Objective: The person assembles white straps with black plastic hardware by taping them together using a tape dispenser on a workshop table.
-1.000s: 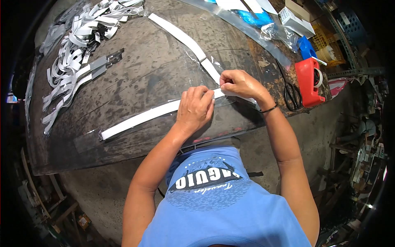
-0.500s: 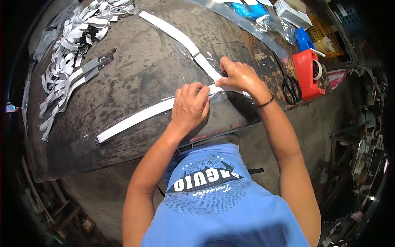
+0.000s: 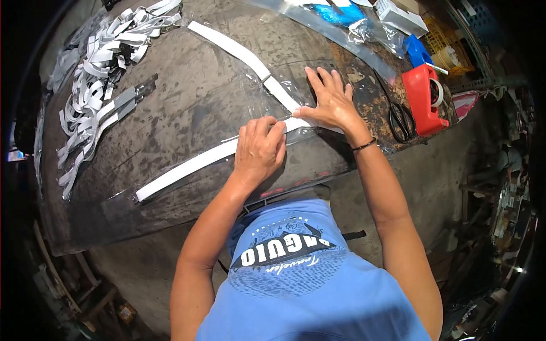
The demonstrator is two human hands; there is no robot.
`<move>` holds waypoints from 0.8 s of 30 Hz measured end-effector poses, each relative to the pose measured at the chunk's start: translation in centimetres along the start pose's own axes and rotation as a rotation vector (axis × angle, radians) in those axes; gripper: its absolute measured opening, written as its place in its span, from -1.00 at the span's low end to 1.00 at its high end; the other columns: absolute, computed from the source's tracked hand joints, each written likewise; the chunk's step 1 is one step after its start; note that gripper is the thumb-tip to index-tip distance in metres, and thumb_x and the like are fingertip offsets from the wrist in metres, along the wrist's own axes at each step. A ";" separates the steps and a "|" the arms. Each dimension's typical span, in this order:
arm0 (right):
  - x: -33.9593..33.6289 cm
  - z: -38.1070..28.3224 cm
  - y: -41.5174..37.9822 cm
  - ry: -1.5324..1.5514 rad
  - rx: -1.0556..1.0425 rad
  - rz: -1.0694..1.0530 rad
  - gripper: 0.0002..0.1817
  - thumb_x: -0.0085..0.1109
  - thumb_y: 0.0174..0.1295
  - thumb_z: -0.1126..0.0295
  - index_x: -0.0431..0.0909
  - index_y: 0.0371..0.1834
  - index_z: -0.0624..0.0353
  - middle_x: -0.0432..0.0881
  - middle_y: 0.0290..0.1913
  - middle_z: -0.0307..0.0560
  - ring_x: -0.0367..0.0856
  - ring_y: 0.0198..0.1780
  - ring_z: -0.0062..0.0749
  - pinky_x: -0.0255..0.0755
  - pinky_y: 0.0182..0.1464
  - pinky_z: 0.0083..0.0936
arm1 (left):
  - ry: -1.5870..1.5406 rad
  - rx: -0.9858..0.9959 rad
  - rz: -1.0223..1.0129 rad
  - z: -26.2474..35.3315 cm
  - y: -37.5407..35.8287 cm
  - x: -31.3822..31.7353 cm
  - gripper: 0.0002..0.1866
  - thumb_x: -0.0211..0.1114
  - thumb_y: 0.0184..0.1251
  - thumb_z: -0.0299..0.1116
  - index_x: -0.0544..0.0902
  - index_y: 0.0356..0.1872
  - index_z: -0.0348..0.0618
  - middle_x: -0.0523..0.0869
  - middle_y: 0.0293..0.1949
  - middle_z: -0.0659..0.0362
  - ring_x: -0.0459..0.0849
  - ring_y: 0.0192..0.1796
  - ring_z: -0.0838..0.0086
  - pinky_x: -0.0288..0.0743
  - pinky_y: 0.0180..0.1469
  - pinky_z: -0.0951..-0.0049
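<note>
A white flat strap [image 3: 190,167] lies on the dark table, running from the lower left to beneath both hands. Its other arm [image 3: 230,46] angles up to the far left, with a small slider [image 3: 267,78] on it. Clear plastic film shows along its edges. My left hand [image 3: 260,149] rests on the lower length, fingers curled together and pressed against it. My right hand [image 3: 331,105] has its fingers spread on the table, its thumb pressing where the two lengths meet. What lies under my right palm is hidden.
A heap of white straps [image 3: 94,85] with grey ends covers the left side. At the right are black scissors [image 3: 401,122], a red tape dispenser [image 3: 420,102] and a blue object [image 3: 418,51]. Clear plastic [image 3: 341,42] and a white box [image 3: 401,18] lie at the back.
My right hand's fingers have opened out from a bent, closed grip to a spread, while its thumb stays near the join. My left hand has barely moved.
</note>
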State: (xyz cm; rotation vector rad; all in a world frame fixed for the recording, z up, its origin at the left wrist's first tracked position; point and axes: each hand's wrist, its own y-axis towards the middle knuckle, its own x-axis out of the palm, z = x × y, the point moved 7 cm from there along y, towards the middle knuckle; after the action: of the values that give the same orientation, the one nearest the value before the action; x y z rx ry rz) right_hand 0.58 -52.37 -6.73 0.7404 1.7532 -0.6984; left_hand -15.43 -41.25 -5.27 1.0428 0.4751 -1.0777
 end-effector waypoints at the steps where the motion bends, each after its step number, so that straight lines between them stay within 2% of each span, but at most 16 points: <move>1: -0.3 0.2 0.1 0.003 0.004 0.007 0.21 0.35 -0.11 -0.39 0.08 0.59 -0.05 0.02 0.60 0.19 -0.20 0.61 0.30 -0.25 0.47 0.40 | 0.000 0.000 0.003 0.0 0.0 0.0 -0.66 0.38 0.11 -0.49 0.66 -0.03 -0.11 0.61 -0.07 0.13 0.54 -0.08 0.23 0.37 -0.08 0.23; 3: -2.1 0.3 0.3 0.156 0.030 0.185 0.11 0.21 0.09 -0.38 0.04 0.60 0.00 -0.03 0.61 0.19 -0.26 0.61 0.32 -0.29 0.49 0.35 | 0.004 -0.004 0.008 0.0 0.1 0.0 -0.66 0.37 0.11 -0.50 0.66 -0.03 -0.11 0.61 -0.07 0.13 0.54 -0.08 0.23 0.37 -0.08 0.23; 4: -2.4 0.0 0.3 0.161 0.024 0.181 0.11 0.21 0.09 -0.38 0.04 0.60 0.00 -0.03 0.61 0.19 -0.26 0.61 0.32 -0.29 0.49 0.35 | -0.006 -0.014 0.017 -0.1 0.1 0.0 -0.65 0.37 0.11 -0.50 0.66 -0.03 -0.11 0.61 -0.06 0.13 0.54 -0.07 0.23 0.38 -0.07 0.23; 6: -4.6 -1.9 -0.9 0.098 -0.065 0.453 -0.04 0.00 0.30 -0.32 0.01 0.61 0.05 -0.06 0.62 0.19 -0.26 0.61 0.32 -0.30 0.51 0.32 | -0.009 -0.027 0.016 -0.1 -0.1 -0.1 -0.65 0.36 0.10 -0.51 0.67 -0.02 -0.11 0.61 -0.06 0.12 0.55 -0.07 0.23 0.38 -0.06 0.23; 7: -4.8 -3.3 -1.7 0.053 -0.125 0.525 -0.16 -0.12 0.42 -0.23 0.00 0.61 0.03 -0.08 0.62 0.19 -0.25 0.62 0.28 -0.31 0.48 0.38 | -0.017 -0.028 0.020 -0.1 -0.1 -0.1 -0.64 0.36 0.10 -0.52 0.67 -0.01 -0.10 0.61 -0.05 0.12 0.55 -0.06 0.23 0.38 -0.05 0.23; 8: -3.5 -3.8 -2.0 0.060 -0.130 0.528 -0.16 -0.12 0.42 -0.23 0.00 0.61 0.03 -0.08 0.62 0.19 -0.25 0.62 0.28 -0.31 0.48 0.38 | -0.024 -0.028 0.025 -0.2 0.0 -0.2 -0.63 0.35 0.10 -0.53 0.67 0.00 -0.10 0.61 -0.05 0.12 0.55 -0.06 0.23 0.39 -0.04 0.23; 10: 0.9 -5.0 -2.0 -0.212 -0.155 0.368 -0.17 -0.15 0.43 -0.22 0.01 0.61 0.04 -0.06 0.62 0.17 -0.23 0.62 0.24 -0.33 0.45 0.46 | -0.030 -0.029 0.051 -0.4 -0.1 -0.2 -0.64 0.36 0.11 -0.51 0.67 -0.01 -0.11 0.61 -0.06 0.12 0.55 -0.05 0.22 0.39 -0.04 0.23; 11: 3.2 -4.6 -1.9 -0.170 -0.108 0.109 -0.17 -0.21 0.44 -0.23 0.00 0.61 0.07 -0.05 0.62 0.17 -0.22 0.62 0.25 -0.34 0.42 0.52 | -0.052 -0.026 0.074 -0.4 -0.2 -0.3 -0.66 0.36 0.12 -0.49 0.66 -0.02 -0.12 0.61 -0.08 0.12 0.55 -0.05 0.21 0.38 -0.05 0.22; 14: 2.9 -4.2 -1.9 -0.123 -0.127 0.178 -0.16 -0.25 0.44 -0.24 -0.02 0.61 0.08 -0.05 0.62 0.17 -0.22 0.62 0.27 -0.34 0.43 0.51 | -0.110 -0.034 0.114 -0.9 -0.2 -0.7 -0.68 0.34 0.14 -0.51 0.68 -0.03 -0.14 0.61 -0.07 0.09 0.55 -0.04 0.18 0.40 0.00 0.21; 16: 2.1 -3.4 -2.3 0.002 -0.078 0.172 -0.16 -0.22 0.45 -0.22 -0.06 0.62 0.08 -0.07 0.62 0.18 -0.24 0.62 0.28 -0.36 0.47 0.44 | -0.301 -0.127 0.154 -2.3 -0.2 -1.8 -0.75 0.30 0.21 -0.50 0.71 -0.07 -0.19 0.61 -0.06 0.03 0.57 0.01 0.17 0.44 0.10 0.24; 17: 0.9 -2.9 -3.0 0.030 -0.072 0.268 -0.17 -0.16 0.44 -0.18 -0.03 0.61 0.10 -0.01 0.60 0.20 -0.16 0.60 0.26 -0.27 0.48 0.36 | -0.356 -0.177 0.162 -3.2 0.0 -3.0 -0.76 0.29 0.24 -0.49 0.72 -0.07 -0.20 0.61 -0.06 0.01 0.57 0.02 0.17 0.45 0.13 0.25; 18: -0.1 -2.7 -3.6 0.065 -0.075 0.360 -0.18 -0.09 0.43 -0.14 0.00 0.60 0.12 0.05 0.58 0.21 -0.08 0.59 0.24 -0.19 0.49 0.29 | -0.238 -0.124 0.175 -4.1 0.5 -4.7 -0.77 0.28 0.27 -0.47 0.71 -0.06 -0.21 0.61 -0.05 0.00 0.58 0.05 0.19 0.47 0.12 0.26; 20: -2.2 -1.6 -5.0 0.188 -0.133 0.492 -0.23 0.07 0.38 -0.03 0.14 0.54 0.16 0.29 0.45 0.19 0.18 0.49 0.14 0.06 0.43 0.05 | -0.076 -0.125 0.149 -6.4 2.0 -7.5 -0.73 0.32 0.28 -0.41 0.69 -0.01 -0.20 0.60 0.01 -0.01 0.59 0.06 0.11 0.47 0.12 0.22; 21: -2.8 -1.0 -5.5 0.197 -0.154 0.532 -0.33 0.19 0.31 0.07 0.35 0.40 0.22 0.48 0.28 0.10 0.37 0.34 0.05 0.22 0.32 -0.11 | 0.022 -0.097 0.151 -8.1 2.9 -8.3 -0.72 0.32 0.28 -0.39 0.68 0.01 -0.18 0.60 0.02 -0.01 0.58 0.06 0.09 0.47 0.12 0.20; 22: -2.6 -0.5 -5.8 0.199 -0.120 0.470 -0.44 0.26 0.27 0.13 0.50 0.26 0.21 0.54 0.20 0.03 0.42 0.27 0.02 0.26 0.29 -0.12 | 0.119 -0.065 0.153 -10.0 3.9 -8.8 -0.70 0.32 0.29 -0.37 0.67 0.03 -0.16 0.60 0.03 -0.01 0.58 0.07 0.07 0.48 0.12 0.17; 24: -2.4 -0.4 -6.3 0.242 -0.105 0.397 -0.53 0.32 0.20 0.18 0.58 0.14 0.18 0.57 0.10 0.00 0.45 0.17 0.03 0.29 0.19 -0.08 | 0.214 -0.018 0.124 -13.6 6.2 -9.1 -0.67 0.33 0.29 -0.36 0.64 0.07 -0.14 0.59 0.06 0.00 0.57 0.11 0.06 0.47 0.13 0.15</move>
State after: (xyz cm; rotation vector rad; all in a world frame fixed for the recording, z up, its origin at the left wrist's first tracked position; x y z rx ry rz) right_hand -3.88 -56.45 -3.71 1.0963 1.7679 -0.2537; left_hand -11.85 -24.44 -1.99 1.1624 0.5828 -0.8550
